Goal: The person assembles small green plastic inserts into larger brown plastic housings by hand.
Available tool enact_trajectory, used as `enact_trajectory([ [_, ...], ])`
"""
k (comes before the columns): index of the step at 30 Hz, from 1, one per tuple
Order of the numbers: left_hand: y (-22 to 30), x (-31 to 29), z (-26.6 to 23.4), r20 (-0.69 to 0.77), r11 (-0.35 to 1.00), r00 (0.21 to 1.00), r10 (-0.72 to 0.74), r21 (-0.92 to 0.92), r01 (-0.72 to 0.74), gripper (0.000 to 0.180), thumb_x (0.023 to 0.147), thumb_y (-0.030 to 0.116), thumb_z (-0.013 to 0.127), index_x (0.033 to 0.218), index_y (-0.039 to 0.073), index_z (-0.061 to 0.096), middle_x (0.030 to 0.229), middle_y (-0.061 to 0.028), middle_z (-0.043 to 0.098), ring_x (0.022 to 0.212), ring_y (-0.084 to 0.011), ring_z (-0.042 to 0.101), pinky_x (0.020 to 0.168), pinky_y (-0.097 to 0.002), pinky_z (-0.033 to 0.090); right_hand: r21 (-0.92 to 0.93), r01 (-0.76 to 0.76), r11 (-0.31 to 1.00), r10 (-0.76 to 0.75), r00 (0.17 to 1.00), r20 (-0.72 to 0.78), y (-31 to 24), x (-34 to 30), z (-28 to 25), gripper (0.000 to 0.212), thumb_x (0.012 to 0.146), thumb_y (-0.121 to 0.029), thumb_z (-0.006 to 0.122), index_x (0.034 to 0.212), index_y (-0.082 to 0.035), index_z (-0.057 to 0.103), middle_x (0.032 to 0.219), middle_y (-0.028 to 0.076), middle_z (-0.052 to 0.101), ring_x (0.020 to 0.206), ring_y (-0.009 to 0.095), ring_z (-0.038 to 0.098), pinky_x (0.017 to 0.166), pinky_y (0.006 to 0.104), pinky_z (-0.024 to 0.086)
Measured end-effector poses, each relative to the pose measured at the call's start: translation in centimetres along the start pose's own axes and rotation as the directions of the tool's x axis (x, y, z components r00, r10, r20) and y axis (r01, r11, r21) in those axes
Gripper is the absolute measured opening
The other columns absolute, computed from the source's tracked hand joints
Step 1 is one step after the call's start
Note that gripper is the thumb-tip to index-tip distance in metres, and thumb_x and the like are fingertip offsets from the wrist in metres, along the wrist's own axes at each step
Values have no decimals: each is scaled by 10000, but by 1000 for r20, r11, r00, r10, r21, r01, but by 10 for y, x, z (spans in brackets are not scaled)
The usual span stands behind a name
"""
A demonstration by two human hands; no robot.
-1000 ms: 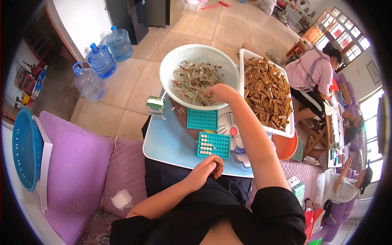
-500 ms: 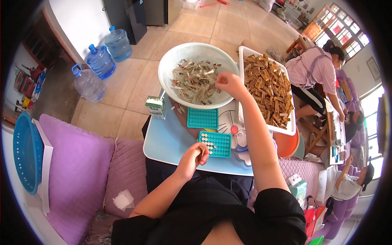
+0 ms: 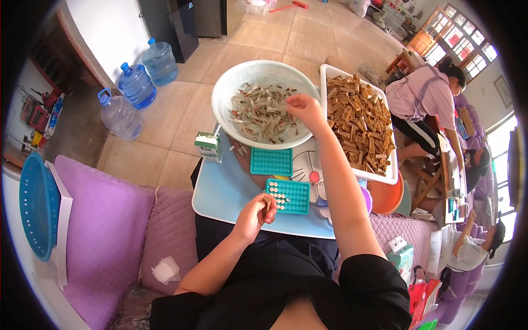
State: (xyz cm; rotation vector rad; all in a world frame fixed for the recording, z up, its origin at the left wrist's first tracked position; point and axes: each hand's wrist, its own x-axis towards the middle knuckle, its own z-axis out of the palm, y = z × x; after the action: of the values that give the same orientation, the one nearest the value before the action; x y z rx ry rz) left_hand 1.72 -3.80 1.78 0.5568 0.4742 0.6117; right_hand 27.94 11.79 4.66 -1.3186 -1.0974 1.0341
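Observation:
My left hand [image 3: 254, 219] is closed around a small brown piece [image 3: 268, 204], which shows between thumb and fingers. It hovers by the near left corner of a teal tray of small round cells [image 3: 297, 197]; white round pieces [image 3: 275, 190] sit in its left columns. My right hand [image 3: 307, 111] reaches over the right side of a large pale basin [image 3: 221, 113], fingertips pinched together. Whether they hold anything cannot be made out. Many small clear pieces with dark, green and reddish bits [image 3: 264, 107] lie in the basin. Another teal tray [image 3: 271, 161] lies between basin and near tray.
A white tub [image 3: 391, 177] heaped with brown pieces [image 3: 357, 121] stands right of the basin. A green-white drink carton [image 3: 209, 147] sits on the blue table [image 3: 212, 190]. Large water bottles [image 3: 136, 85] stand at left. A person in pink [image 3: 426, 91] leans over a table at right.
My right hand has shifted slightly left and farther into the basin. My left hand stays nearly in place, still around the brown piece.

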Motion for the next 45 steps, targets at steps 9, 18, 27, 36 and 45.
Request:
enact_trajectory([
  [9,3,2,-12,-11,999,1000,27,-27,-28,192,822,144,332,843,39,492,666,-26,438,598,-119,378,582,-254,339,-749,-58,660,-115,978,-177,13,3,3,182,769,-118,614,938,-102,680,957,65,667,890,257,626,780,369,490],
  [18,1,5,-1,-12,1000,1000,-12,-5,12,192,826,154,332,847,46,490,656,-25,421,590,-125,362,579,-260,327,-925,378,48,-82,924,373,52,18,50,239,779,-126,565,961,-238,674,1081,52,546,1090,244,492,881,435,404],
  [27,6,2,-14,-14,999,1000,8,-38,-9,178,864,174,362,849,65,502,643,-7,414,571,-106,352,558,-244,317,-431,48,901,-102,989,-103,16,26,46,111,819,-160,632,913,-112,664,893,55,645,842,171,601,768,321,479],
  [36,22,19,-13,-227,985,962,149,124,-123,124,890,182,569,918,69,526,667,54,410,500,-31,326,471,-204,266,119,99,988,-126,961,246,-25,-74,42,94,892,-96,557,950,-22,560,887,69,636,815,130,589,762,273,468],
  [45,30,26,7,-65,989,987,144,52,-141,247,917,281,558,981,43,558,680,38,438,506,-33,327,473,-199,275,260,-117,958,18,935,354,-19,-201,51,163,870,-78,603,988,21,548,955,119,636,910,187,609,835,330,486],
])
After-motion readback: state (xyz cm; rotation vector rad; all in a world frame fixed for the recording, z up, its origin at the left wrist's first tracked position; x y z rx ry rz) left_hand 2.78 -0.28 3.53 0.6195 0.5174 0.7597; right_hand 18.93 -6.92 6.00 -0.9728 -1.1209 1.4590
